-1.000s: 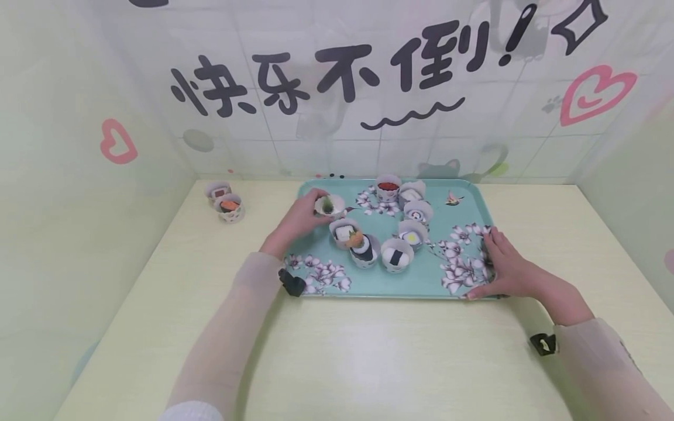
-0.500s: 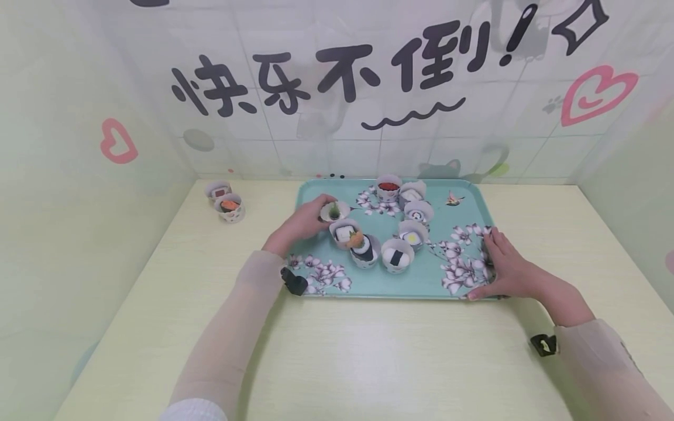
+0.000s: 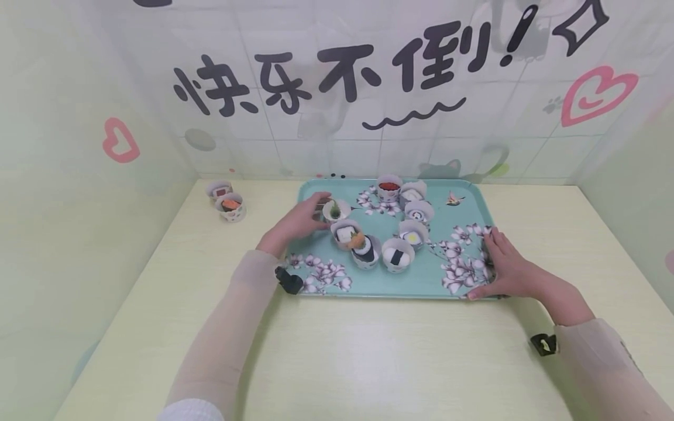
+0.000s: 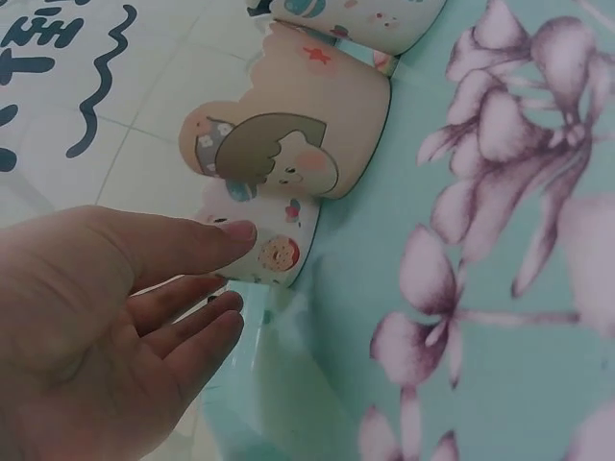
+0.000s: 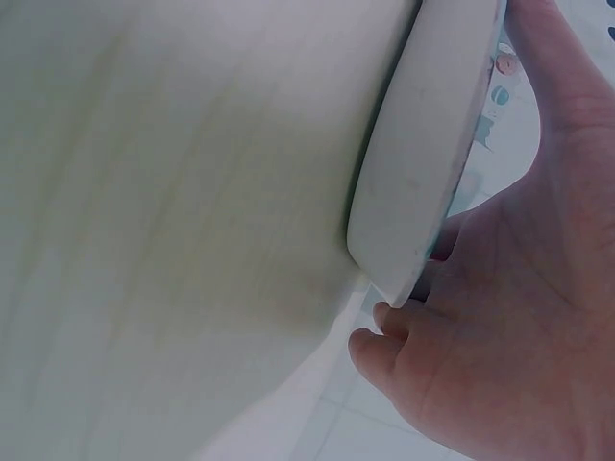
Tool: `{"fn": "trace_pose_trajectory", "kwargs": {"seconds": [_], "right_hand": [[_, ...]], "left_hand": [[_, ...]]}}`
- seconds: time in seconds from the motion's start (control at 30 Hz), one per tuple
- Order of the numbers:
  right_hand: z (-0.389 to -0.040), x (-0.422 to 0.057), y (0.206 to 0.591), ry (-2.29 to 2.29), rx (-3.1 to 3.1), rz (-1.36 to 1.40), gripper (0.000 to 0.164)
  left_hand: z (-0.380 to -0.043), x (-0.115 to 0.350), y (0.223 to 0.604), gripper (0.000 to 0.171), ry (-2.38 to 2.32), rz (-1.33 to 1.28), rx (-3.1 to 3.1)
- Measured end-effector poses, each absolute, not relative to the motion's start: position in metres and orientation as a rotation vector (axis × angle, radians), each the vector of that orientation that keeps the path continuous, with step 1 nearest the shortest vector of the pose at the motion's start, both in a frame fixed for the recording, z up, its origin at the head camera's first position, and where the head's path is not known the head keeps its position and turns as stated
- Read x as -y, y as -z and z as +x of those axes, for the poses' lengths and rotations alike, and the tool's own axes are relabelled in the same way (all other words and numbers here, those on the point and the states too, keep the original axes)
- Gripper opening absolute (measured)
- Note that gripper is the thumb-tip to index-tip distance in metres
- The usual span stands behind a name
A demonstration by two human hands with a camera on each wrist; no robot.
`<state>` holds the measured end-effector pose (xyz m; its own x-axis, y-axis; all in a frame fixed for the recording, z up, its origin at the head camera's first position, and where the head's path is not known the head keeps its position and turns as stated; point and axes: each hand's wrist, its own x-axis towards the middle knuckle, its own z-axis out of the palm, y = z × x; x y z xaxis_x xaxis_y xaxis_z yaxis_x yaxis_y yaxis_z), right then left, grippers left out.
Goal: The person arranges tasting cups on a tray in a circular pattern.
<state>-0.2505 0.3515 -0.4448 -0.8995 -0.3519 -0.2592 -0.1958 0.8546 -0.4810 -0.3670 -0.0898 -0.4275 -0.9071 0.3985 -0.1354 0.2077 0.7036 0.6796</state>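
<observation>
My left hand [image 3: 301, 220] is at the left part of the teal flowered tray [image 3: 421, 285], beside a paper cup [image 3: 343, 206] with a green-topped sushi piece in it. Its thumb and fingers stand spread around the cup's left side; in the left wrist view the thumb overlaps a printed cup [image 4: 277, 252], and I cannot tell whether it touches. My right hand [image 3: 513, 273] rests across the tray's front right corner, thumb at the front edge and fingers along the right edge. The right wrist view shows that hand [image 5: 524, 298] against the tray's white underside [image 5: 413, 163].
Several more sushi cups stand on the tray in a bent row, among them one with red topping [image 3: 388, 186] and one with a black-banded rice piece [image 3: 396, 257]. Two cups, one with orange topping [image 3: 230, 207], sit on the table [image 3: 337, 362] at the back left. A printed wall covering [image 3: 326, 158] stands behind.
My left hand has lowered the green-topped cup slightly right and toward me, beside the cup row. Its fingers have then loosened and drawn left. My right hand has stayed on the tray corner.
</observation>
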Motion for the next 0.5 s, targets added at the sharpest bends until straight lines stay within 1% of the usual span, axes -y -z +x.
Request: {"fn": "trace_pose_trajectory", "kwargs": {"seconds": [0.2, 0.5], "right_hand": [[-0.251, -0.351, 0.444, 0.646, -2.692, -0.403, 0.142], [-0.250, -0.352, 0.446, 0.648, -2.698, -0.411, 0.142]], "left_hand": [[-0.366, 0.105, 0.425, 0.077, -1.099, 0.460, -2.632], [-0.362, 0.130, 0.421, 0.071, -1.214, 0.422, -2.685]]}}
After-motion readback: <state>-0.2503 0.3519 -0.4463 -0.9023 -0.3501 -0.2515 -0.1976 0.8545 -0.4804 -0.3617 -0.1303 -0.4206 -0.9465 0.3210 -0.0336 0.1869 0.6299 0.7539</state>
